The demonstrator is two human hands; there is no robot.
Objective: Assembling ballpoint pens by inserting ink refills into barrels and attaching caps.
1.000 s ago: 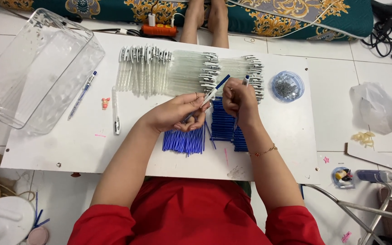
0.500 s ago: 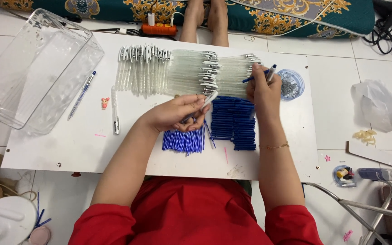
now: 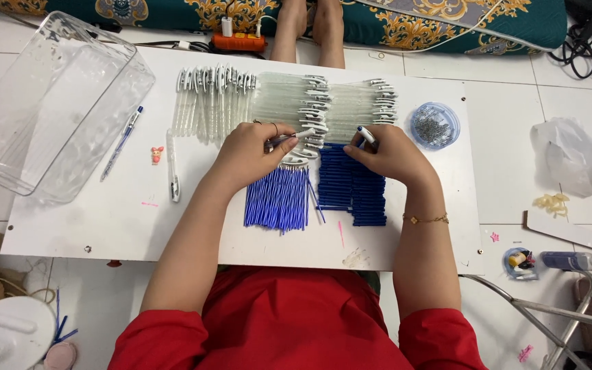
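The left hand [image 3: 251, 154] pinched a clear pen barrel [image 3: 294, 136] above the loose blue refills [image 3: 277, 199]; the right hand [image 3: 392, 152] clamped a blue part [image 3: 366, 135] over the stacked blue pieces [image 3: 351, 185]. Rows of clear barrels [image 3: 289, 103] lay far on the white board [image 3: 104, 219], so much stock appeared unassembled.

The right hand [image 3: 388, 154] has drawn back from two o'clock, beside the round dish [image 3: 435, 125]. It now holds a blue-tipped piece [image 3: 365, 133] over the blue stack [image 3: 351, 185].
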